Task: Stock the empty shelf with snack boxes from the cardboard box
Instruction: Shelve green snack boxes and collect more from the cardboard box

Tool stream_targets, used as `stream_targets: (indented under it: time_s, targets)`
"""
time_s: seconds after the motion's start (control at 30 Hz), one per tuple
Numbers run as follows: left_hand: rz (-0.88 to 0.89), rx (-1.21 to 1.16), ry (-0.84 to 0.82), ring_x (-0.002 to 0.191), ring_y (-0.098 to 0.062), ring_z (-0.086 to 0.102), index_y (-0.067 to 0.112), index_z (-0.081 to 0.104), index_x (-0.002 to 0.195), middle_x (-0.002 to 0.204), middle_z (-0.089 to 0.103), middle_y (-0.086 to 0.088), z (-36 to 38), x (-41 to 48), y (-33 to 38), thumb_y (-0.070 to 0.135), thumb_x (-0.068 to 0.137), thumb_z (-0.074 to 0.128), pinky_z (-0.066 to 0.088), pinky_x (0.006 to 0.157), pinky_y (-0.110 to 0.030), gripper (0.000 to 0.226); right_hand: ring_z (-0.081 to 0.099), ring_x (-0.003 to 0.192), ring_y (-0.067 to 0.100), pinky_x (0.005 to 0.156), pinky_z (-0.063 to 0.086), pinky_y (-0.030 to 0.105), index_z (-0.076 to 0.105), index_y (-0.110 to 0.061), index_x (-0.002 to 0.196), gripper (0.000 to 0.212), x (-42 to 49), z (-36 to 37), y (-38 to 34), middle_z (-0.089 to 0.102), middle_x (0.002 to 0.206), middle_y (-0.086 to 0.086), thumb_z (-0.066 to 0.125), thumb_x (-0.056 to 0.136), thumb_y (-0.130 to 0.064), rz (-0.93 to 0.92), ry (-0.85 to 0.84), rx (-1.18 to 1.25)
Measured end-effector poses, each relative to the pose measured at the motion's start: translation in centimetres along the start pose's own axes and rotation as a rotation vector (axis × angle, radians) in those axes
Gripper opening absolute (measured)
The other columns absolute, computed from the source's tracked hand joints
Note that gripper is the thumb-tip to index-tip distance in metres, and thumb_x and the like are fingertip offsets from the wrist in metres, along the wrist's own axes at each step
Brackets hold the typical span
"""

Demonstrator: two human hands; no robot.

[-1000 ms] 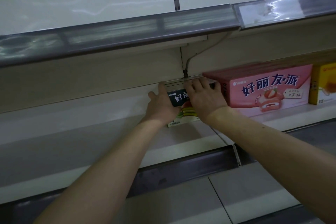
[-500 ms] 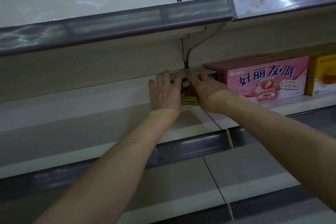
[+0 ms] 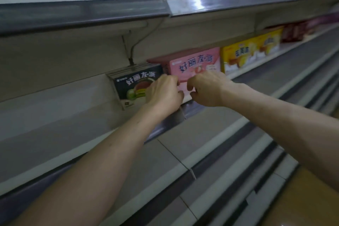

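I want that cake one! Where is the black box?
In the head view, the black box stands on the shelf left of centre, beside the pink box on its right; the left hand hides its lower right corner.

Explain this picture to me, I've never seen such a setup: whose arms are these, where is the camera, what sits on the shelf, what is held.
No machine here: a person wears a camera on the head, looking down at their own bare arms. The left hand and right hand reach to a store shelf. On it stand a dark snack box, a pink box beside it, then yellow boxes. Both hands' fingers are curled at the boxes' fronts; whether they grip anything is unclear.
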State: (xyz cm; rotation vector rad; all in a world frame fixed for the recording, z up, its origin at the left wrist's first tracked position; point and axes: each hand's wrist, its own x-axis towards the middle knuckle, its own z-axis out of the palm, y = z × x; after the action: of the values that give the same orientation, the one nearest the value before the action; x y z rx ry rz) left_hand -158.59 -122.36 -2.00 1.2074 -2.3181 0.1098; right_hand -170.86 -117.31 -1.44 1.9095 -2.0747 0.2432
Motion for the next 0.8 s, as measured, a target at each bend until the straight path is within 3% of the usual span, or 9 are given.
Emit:
stream_targets:
  time_s: [0.07, 0.23, 0.33, 0.5, 0.7, 0.8]
  targets:
    - [0.078, -0.046, -0.028, 0.106, -0.031, 0.059, 0.018, 0.063, 0.118, 0.119, 0.062, -0.008, 0.1, -0.9, 1.5, 0.026, 0.090, 0.061, 0.049, 0.079, -0.036, 0.029, 0.058, 0.110, 0.026, 0.075, 0.041, 0.029, 0.060, -0.024, 0.123, 0.029, -2.4, 0.0, 0.4, 0.062, 0.122, 0.004, 0.049, 0.096, -0.024, 0.110, -0.036, -0.014]
    - [0.289, -0.173, -0.146, 0.091, -0.022, 0.056, 0.019, 0.061, 0.115, 0.111, 0.062, -0.001, 1.5, -5.1, 5.6, 0.023, 0.093, 0.060, 0.041, 0.070, -0.032, 0.023, 0.060, 0.101, 0.027, 0.070, 0.040, 0.029, 0.062, -0.020, 0.116, 0.026, -10.6, 0.5, 1.1, 0.064, 0.114, 0.004, 0.048, 0.095, -0.024, 0.338, -0.126, -0.062]
    - [0.394, -0.213, -0.267, 0.102, -0.028, 0.061, 0.019, 0.063, 0.113, 0.114, 0.063, -0.005, 3.2, -8.3, 8.7, 0.026, 0.092, 0.060, 0.048, 0.080, -0.032, 0.023, 0.060, 0.102, 0.029, 0.072, 0.042, 0.029, 0.062, -0.017, 0.115, 0.027, -16.6, 0.7, 1.3, 0.064, 0.115, 0.008, 0.047, 0.095, -0.024, 0.461, -0.225, -0.068]
    - [0.571, -0.238, -0.446, 0.114, -0.029, 0.058, 0.023, 0.063, 0.112, 0.121, 0.063, -0.005, 5.3, -15.0, 15.1, 0.028, 0.089, 0.061, 0.046, 0.088, -0.032, 0.024, 0.060, 0.102, 0.031, 0.072, 0.041, 0.030, 0.060, -0.017, 0.119, 0.030, -27.7, 0.8, 1.5, 0.063, 0.115, 0.010, 0.048, 0.095, -0.029, 0.709, -0.350, -0.063]
    - [0.806, -0.300, -0.647, 0.096, -0.019, 0.058, 0.020, 0.059, 0.125, 0.119, 0.063, -0.002, 6.0, -24.3, 23.6, 0.032, 0.091, 0.062, 0.048, 0.077, -0.031, 0.036, 0.059, 0.103, 0.029, 0.072, 0.044, 0.033, 0.061, -0.019, 0.118, 0.032, -40.5, -0.4, 2.4, 0.063, 0.114, 0.007, 0.052, 0.094, -0.038, 0.967, -0.449, 0.012]
    - [0.910, -0.309, -0.722, 0.098, -0.019, 0.060, 0.022, 0.057, 0.125, 0.110, 0.062, 0.001, 6.1, -29.1, 28.0, 0.034, 0.091, 0.062, 0.052, 0.081, -0.033, 0.036, 0.059, 0.099, 0.025, 0.071, 0.045, 0.033, 0.060, -0.020, 0.119, 0.032, -47.0, -1.2, 3.0, 0.062, 0.109, 0.004, 0.053, 0.094, -0.039, 1.073, -0.469, 0.067]
